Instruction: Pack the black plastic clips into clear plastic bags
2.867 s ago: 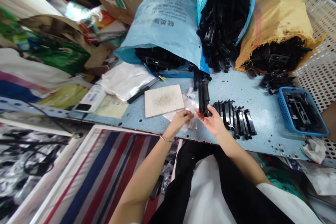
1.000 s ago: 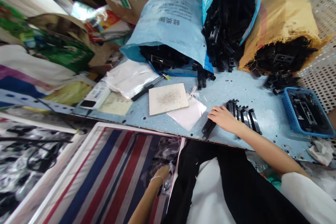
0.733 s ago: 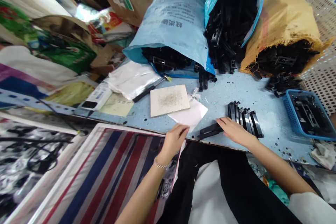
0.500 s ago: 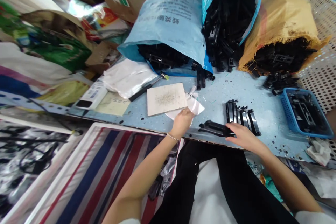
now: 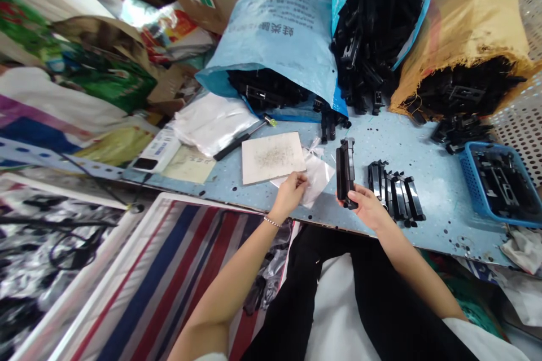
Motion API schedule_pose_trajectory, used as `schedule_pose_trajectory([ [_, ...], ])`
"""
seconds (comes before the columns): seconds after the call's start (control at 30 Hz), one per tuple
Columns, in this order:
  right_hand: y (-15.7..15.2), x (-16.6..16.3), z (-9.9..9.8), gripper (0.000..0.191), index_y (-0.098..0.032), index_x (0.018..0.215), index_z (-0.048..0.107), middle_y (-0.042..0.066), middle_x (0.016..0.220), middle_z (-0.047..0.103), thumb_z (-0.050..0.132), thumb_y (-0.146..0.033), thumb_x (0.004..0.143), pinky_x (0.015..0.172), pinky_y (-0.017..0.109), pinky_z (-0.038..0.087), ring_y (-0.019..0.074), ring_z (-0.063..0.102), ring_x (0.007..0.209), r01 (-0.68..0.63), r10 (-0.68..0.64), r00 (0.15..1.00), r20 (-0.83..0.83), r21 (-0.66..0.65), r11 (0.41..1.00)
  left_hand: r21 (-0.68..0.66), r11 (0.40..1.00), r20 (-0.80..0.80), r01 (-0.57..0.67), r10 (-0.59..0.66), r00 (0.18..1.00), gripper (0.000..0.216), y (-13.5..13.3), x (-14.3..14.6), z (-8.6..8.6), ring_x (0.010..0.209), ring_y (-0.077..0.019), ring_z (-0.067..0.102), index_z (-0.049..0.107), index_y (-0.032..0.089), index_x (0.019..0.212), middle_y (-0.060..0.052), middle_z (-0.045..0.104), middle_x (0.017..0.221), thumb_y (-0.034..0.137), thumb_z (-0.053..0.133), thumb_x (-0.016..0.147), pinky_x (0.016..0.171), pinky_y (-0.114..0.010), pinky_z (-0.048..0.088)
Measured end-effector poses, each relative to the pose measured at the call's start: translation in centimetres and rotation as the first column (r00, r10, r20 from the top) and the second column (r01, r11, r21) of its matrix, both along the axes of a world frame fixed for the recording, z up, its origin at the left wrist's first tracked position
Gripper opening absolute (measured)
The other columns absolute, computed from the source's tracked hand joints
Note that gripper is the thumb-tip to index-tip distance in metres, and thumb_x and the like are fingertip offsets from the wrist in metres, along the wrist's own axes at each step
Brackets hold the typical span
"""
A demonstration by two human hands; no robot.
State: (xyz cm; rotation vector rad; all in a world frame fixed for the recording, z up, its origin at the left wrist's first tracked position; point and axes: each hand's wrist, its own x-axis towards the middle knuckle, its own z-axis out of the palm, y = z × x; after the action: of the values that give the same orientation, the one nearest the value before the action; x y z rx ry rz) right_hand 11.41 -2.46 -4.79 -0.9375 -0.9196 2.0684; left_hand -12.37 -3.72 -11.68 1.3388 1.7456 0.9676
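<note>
Gripping a black part (image 5: 345,169), the right hand (image 5: 366,209) hides its base; left hand (image 5: 289,195) pinches a clear bag (image 5: 318,176).

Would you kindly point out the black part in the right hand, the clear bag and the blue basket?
black part (image 5: 345,169): head view, middle of its body.
clear bag (image 5: 318,176): head view, its flat middle.
blue basket (image 5: 473,180): head view, left wall.

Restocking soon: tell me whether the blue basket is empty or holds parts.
Not empty: black plastic parts lie inside the blue basket, covering much of its floor.
</note>
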Motion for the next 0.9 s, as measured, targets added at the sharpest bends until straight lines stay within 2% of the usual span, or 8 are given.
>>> schedule_pose_trajectory([
  [0.13,0.0,-0.6,-0.4,0.029,-0.018,0.090,0.075,0.004,0.087,0.074,0.084,-0.038,0.071,0.073,0.027,0.053,0.0145,0.067,0.076,0.023,-0.025,0.999,-0.038,-0.034,0.999,-0.066,0.998,0.198,0.001,0.012,0.980,0.027,0.7,-0.7,-0.3,0.068,-0.0162,0.063,0.061,0.017,0.093,-0.001,0.066,0.074,0.028,0.070,0.069,0.066,-0.028,0.050],
  [0.27,-0.1,-0.9,-0.9,0.031,-0.017,0.092,0.076,0.004,0.087,0.075,0.084,-0.039,0.071,0.075,0.027,0.055,0.0144,0.068,0.077,0.030,-0.033,0.999,-0.038,-0.077,0.997,-0.059,0.995,0.138,0.084,-0.075,0.988,0.018,0.9,-0.6,0.5,0.059,-0.0140,0.055,0.067,0.017,0.076,0.001,0.063,0.064,0.035,0.068,0.074,0.060,-0.027,0.044],
  [0.37,-0.1,-0.9,-1.0,0.031,-0.017,0.092,0.075,0.005,0.090,0.076,0.084,-0.038,0.072,0.075,0.025,0.056,0.0142,0.069,0.078,0.031,-0.035,0.999,-0.038,-0.102,0.994,0.002,0.998,0.105,0.065,-0.065,0.992,0.019,1.1,-0.3,1.2,0.063,-0.0142,0.053,0.062,0.018,0.064,0.001,0.059,0.063,0.034,0.071,0.071,0.064,-0.027,0.042],
  [0.47,-0.1,-0.9,-1.2,0.031,-0.016,0.091,0.075,0.006,0.092,0.076,0.084,-0.038,0.071,0.075,0.025,0.057,0.0147,0.070,0.080,0.041,-0.048,0.998,-0.048,-0.139,0.989,0.032,0.998,0.152,0.045,-0.050,0.987,0.021,1.3,-0.3,1.4,0.067,-0.0145,0.055,0.060,0.019,0.061,0.001,0.060,0.065,0.034,0.071,0.070,0.068,-0.027,0.043],
  [0.6,0.2,-1.4,-1.7,0.031,-0.015,0.090,0.074,0.006,0.091,0.077,0.085,-0.038,0.071,0.076,0.026,0.059,0.0153,0.070,0.079,0.060,-0.080,0.992,-0.102,-0.186,0.981,-0.048,0.997,0.233,0.065,-0.052,0.971,0.019,1.4,-0.6,1.0,0.060,-0.0144,0.056,0.066,0.018,0.069,0.001,0.062,0.062,0.036,0.064,0.076,0.063,-0.027,0.043],
  [0.77,1.2,-3.0,-2.1,0.031,-0.013,0.089,0.073,0.008,0.089,0.076,0.084,-0.036,0.072,0.076,0.027,0.060,0.0167,0.071,0.079,0.048,-0.086,0.980,-0.177,-0.210,0.977,-0.049,0.998,0.194,0.026,-0.016,0.981,0.010,1.7,-0.2,0.4,0.060,-0.0144,0.058,0.063,0.018,0.075,0.001,0.063,0.065,0.025,0.066,0.070,0.061,-0.026,0.045],
  [0.9,2.2,-4.3,-1.9,0.028,-0.015,0.091,0.070,0.007,0.091,0.076,0.081,-0.035,0.075,0.081,0.031,0.061,0.0165,0.070,0.080,0.039,-0.087,0.974,-0.209,-0.222,0.974,-0.034,0.999,0.156,0.000,0.005,0.988,0.017,1.6,0.8,0.9,0.069,-0.0163,0.063,0.059,0.018,0.090,0.000,0.064,0.073,0.016,0.058,0.073,0.067,-0.029,0.049],
])
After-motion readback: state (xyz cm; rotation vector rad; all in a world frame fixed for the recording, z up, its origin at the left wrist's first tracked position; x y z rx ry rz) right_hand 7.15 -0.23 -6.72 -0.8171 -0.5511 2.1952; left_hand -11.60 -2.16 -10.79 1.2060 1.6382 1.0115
